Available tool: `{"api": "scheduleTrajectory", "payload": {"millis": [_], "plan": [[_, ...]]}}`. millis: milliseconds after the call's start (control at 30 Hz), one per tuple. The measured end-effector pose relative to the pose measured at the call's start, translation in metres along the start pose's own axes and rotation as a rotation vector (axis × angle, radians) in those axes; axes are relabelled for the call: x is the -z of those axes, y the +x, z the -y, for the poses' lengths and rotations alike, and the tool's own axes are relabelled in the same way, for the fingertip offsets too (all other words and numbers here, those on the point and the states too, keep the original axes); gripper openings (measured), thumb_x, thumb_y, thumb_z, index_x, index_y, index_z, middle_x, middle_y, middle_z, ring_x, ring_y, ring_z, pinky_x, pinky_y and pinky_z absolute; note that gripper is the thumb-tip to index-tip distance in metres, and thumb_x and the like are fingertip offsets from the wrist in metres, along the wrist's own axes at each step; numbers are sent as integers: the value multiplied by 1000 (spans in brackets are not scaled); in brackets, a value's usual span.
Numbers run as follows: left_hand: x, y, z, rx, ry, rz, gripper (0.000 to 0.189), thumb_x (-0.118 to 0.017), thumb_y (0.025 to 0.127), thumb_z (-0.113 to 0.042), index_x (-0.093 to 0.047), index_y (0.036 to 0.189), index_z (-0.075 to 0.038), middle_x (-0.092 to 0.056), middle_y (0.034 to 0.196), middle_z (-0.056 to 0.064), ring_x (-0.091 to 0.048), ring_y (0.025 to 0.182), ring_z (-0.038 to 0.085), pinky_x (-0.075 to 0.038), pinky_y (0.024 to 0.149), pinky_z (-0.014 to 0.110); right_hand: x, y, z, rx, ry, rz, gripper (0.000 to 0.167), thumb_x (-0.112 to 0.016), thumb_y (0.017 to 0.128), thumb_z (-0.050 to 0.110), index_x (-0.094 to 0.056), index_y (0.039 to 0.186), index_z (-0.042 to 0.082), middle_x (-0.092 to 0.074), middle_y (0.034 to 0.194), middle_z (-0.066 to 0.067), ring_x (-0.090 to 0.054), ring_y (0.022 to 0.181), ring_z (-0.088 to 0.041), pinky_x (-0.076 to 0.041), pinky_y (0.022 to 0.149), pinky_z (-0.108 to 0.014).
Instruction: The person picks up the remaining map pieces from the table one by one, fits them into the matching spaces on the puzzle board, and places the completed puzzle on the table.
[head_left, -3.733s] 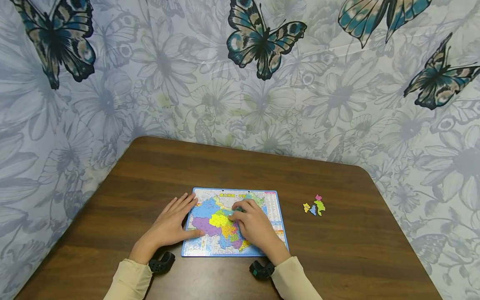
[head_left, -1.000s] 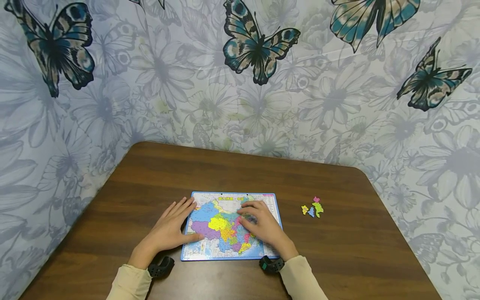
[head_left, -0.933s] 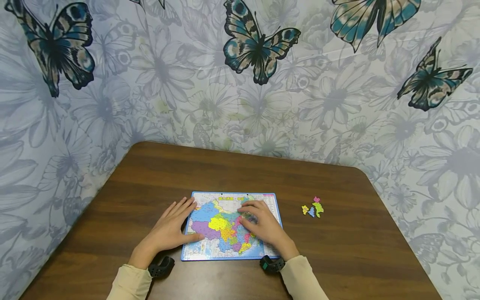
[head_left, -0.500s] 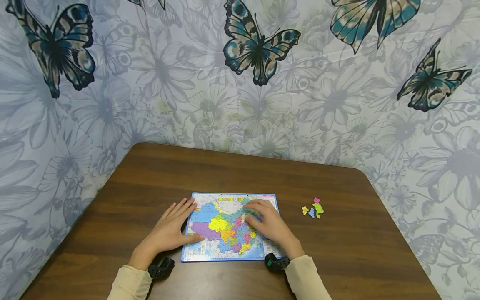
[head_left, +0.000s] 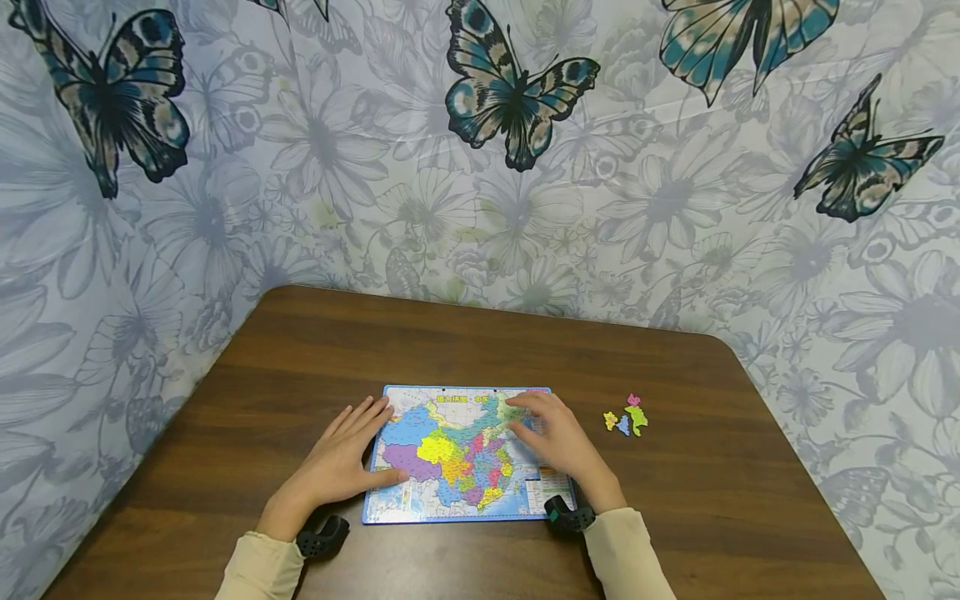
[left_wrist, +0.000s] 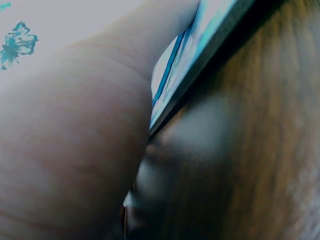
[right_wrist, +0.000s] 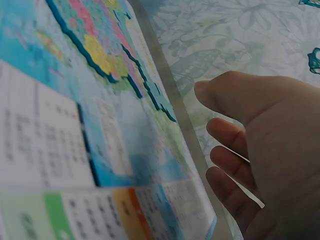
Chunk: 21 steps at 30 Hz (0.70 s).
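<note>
A map jigsaw puzzle board (head_left: 392,505) with a blue rim lies on the table, its coloured pieces forming a map. My left hand (head_left: 333,458) rests on the board's left side, fingers spread and thumb on the lower left of the map. Over the upper right of the map is my right hand (head_left: 561,437), fingers loosely bent. In the right wrist view the thumb (right_wrist: 220,92) and fingers stand apart with nothing between them, beside the board (right_wrist: 40,120). The left wrist view shows mostly blurred skin and the board's edge (left_wrist: 200,55).
Right of the board lie several loose puzzle pieces: a yellow one (head_left: 611,422), a blue one (head_left: 623,426), a green one (head_left: 637,420) and a pink one (head_left: 634,400). The brown wooden table (head_left: 720,475) ends at a butterfly-patterned backdrop (head_left: 337,208).
My right hand has shifted right from the middle of the map toward its right side, uncovering more pieces, and its fingers have spread apart. The left hand stays on the board.
</note>
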<state>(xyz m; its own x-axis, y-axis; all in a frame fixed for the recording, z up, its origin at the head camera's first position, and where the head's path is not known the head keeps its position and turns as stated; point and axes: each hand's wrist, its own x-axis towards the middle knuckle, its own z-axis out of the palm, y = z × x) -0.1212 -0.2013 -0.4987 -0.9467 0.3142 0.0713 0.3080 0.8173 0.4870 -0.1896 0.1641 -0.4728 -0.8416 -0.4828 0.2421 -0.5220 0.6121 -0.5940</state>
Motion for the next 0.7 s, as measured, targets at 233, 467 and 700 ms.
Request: {"api": "scheduleTrajectory", "payload": {"millis": [233, 467, 700], "plan": [[0, 0, -1, 4, -5, 3, 108, -71, 81, -75, -38, 161, -10, -27, 170, 8, -22, 158, 35, -11, 127, 58, 13, -4, -7, -46, 7, -27, 35, -75, 97, 21, -70, 131, 14, -67, 133, -5, -63, 114, -28, -57, 92, -51], [0, 0, -1, 3, -9, 0, 108, -71, 81, -74, -38, 160, -10, -28, 170, 9, -23, 157, 36, -11, 127, 58, 26, -8, -15, -104, -28, -47, 40, -77, 95, 21, -69, 133, 16, -67, 134, -5, -62, 111, -27, -57, 93, -51], [0, 1, -1, 3, -6, 3, 108, -71, 80, -74, -37, 161, -10, -27, 170, 8, -22, 158, 35, -11, 128, 57, 38, -12, -24, -125, -33, -67, 40, -77, 95, 20, -68, 134, 15, -67, 134, -6, -64, 114, -30, -57, 95, -53]]}}
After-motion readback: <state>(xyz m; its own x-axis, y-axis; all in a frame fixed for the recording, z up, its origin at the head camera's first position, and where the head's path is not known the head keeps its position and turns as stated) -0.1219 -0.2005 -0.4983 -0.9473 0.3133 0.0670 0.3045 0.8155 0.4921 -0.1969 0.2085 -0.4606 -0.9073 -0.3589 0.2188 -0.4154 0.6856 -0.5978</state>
